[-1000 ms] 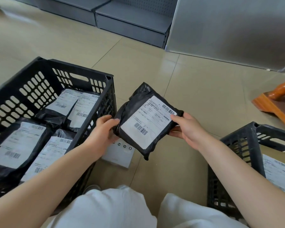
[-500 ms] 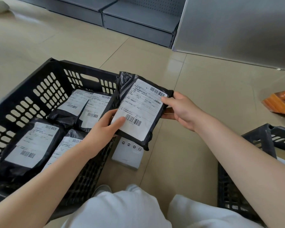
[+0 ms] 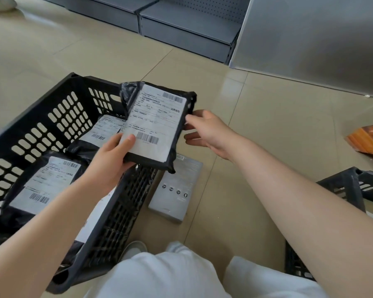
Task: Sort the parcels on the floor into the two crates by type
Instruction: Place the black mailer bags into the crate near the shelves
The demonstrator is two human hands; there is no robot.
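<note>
While the left hand (image 3: 108,166) pinches the near-left corner of a black poly-bag parcel (image 3: 157,125), thumb on its white label and fingers curled beneath, the items stand as follows. Left crate (image 3: 52,121): black, perforated, on the tiled floor (image 3: 267,130), directly under and left of the grip; the held parcel hangs tilted above its right rim. Right crate (image 3: 353,190): black, well to the right of the grip, only a corner in view. Bagged parcels in the left crate (image 3: 45,181): several, black with white labels, below and left of the grip. Grey flat box (image 3: 177,190): on the floor just right of and below the grip. Right hand (image 3: 211,134): fingers relaxed and spread beside the parcel's right edge; contact cannot be told.
</note>
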